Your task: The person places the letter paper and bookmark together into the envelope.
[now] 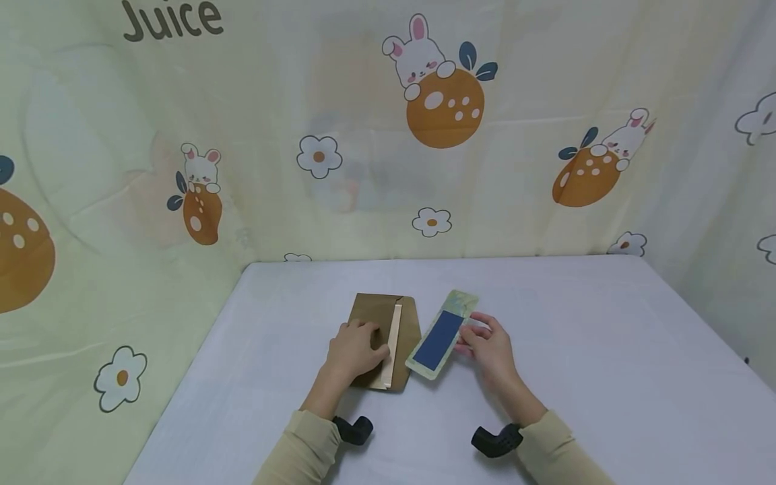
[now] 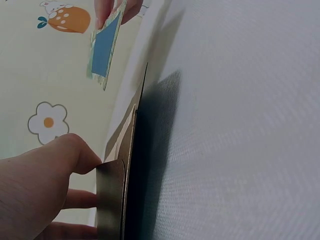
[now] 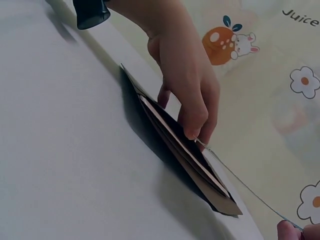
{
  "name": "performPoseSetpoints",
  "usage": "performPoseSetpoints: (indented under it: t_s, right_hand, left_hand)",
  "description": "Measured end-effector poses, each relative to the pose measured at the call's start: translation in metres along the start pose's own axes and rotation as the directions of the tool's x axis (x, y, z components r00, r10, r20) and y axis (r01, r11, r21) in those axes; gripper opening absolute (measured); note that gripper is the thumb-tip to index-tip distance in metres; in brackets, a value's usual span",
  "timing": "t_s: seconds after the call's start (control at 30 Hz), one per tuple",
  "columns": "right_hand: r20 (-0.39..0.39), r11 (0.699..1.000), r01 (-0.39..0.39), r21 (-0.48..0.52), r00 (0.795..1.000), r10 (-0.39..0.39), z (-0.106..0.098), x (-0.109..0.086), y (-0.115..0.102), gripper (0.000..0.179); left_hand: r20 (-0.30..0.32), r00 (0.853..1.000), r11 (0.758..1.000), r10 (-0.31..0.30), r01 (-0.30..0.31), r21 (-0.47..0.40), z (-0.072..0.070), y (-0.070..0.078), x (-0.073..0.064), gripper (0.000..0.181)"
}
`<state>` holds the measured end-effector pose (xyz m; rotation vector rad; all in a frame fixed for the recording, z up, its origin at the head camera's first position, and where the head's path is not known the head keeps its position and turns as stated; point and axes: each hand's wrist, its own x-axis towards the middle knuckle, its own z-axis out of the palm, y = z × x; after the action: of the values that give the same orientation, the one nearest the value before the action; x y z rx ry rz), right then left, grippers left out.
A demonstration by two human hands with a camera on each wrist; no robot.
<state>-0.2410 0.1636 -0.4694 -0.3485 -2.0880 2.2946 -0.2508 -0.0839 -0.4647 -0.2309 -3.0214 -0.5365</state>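
A brown paper envelope [image 1: 371, 308] lies on the table with a pale strip [image 1: 393, 337] along its mouth. My left hand [image 1: 354, 349] is on the envelope, its thumb and fingers gripping the panel by the mouth, as the left wrist view shows. The mouth gapes in the right wrist view. Just to the right, my right hand [image 1: 488, 343] pinches a long card [image 1: 439, 340] by its right edge. This card has a dark blue panel and a pale green patterned border; it is tilted, its lower end close to the envelope. In the right wrist view the card appears edge-on as a thin line.
A white cloth covers the table [image 1: 576, 323]. Behind it hangs a cream curtain [image 1: 364, 87] printed with rabbits, fruit and flowers. Black curved devices [image 1: 497, 441] sit at both wrists.
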Motion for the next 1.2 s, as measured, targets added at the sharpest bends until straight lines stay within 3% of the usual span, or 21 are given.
performPoseSetpoints:
  t_s: [0.37,0.83,1.2]
  right_hand:
    - [0.022,1.0,-0.01,0.014,1.0,0.01,0.008,0.0,0.009,0.05]
    - [0.023,0.999,0.007,-0.042,1.0,-0.006,0.014,-0.001,0.02,0.05]
    - [0.016,0.978,0.059,-0.2,0.998,-0.056,0.018,0.0,0.029,0.049]
  left_hand:
    - [0.003,1.0,1.0,-0.004,0.004,0.001,0.0,0.001,0.001,0.049]
    - [0.001,1.0,1.0,-0.008,0.008,0.01,0.002,0.0,0.002,0.049]
    - [-0.004,1.0,1.0,0.0,0.0,0.006,-0.001,0.001,0.0,0.048]
